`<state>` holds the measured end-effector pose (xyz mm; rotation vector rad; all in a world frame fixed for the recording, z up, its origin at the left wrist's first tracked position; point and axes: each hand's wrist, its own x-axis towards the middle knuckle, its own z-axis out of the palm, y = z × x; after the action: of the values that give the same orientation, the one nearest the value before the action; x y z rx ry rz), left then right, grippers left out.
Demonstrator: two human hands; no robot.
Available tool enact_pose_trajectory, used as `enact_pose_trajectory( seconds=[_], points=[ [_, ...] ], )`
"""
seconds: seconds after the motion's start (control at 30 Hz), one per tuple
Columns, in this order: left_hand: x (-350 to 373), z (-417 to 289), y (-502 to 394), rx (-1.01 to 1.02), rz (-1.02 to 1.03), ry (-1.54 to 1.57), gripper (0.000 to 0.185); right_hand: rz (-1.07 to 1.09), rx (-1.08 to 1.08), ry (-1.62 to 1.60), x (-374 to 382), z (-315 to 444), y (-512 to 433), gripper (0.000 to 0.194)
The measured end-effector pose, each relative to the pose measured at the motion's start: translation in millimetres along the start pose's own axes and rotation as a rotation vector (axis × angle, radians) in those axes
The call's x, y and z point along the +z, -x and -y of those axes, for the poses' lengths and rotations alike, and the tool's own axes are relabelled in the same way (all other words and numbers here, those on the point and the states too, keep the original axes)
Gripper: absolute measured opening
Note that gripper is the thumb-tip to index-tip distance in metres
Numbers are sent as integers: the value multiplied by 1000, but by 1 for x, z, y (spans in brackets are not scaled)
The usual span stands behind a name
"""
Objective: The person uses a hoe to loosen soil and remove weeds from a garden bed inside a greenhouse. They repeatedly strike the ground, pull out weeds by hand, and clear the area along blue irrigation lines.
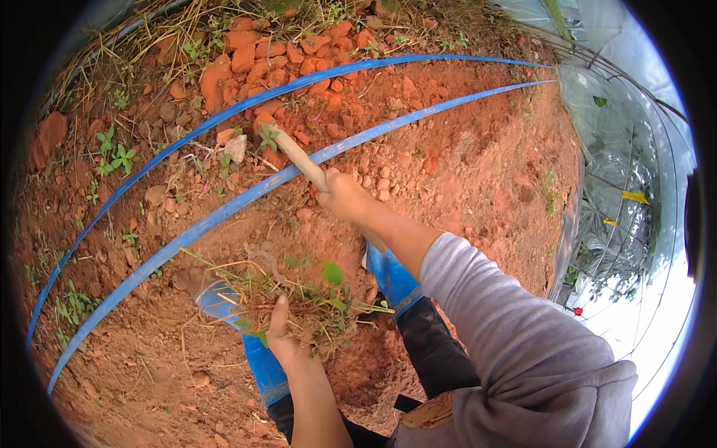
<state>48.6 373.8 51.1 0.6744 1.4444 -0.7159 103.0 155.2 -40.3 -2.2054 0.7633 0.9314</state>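
Note:
My left hand (285, 330) grips a bunch of uprooted weeds (322, 313) with stems, green leaves and tangled roots, held over the soil between my feet. My right hand (344, 193) is closed around a wooden handle (299, 157) that reaches up and left past the nearer blue strap. The far end of the handle is near reddish stones, and no tool head can be made out clearly. Both my feet are in blue boots; the left boot (260, 364) is partly covered by the weeds, the right boot (392, 277) stands beside my right forearm.
Two long blue straps (224, 210) curve across the reddish soil. Broken red stones (243, 56) lie in a heap beyond them, with a pale stone (236, 148) and small green plants nearby. Dry grass (106, 61) lines the upper left. Translucent plastic sheeting (602, 129) rises at the right.

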Motion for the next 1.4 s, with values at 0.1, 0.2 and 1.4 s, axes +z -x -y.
enact_pose_trajectory(
  seconds=[0.1, 0.2, 1.4],
  points=[
    [-2, 3, -1, 12, -21, -5, 36, -194, -58, -141, 15, -2, -6, 29],
    [-3, 6, -2, 17, 9, -5, 37, -465, -228, -284, 18, -7, -17, 25],
    [6, 6, 2, 45, 15, -30, 47, 123, -160, 566, -59, 2, -37, 25]
  ],
)
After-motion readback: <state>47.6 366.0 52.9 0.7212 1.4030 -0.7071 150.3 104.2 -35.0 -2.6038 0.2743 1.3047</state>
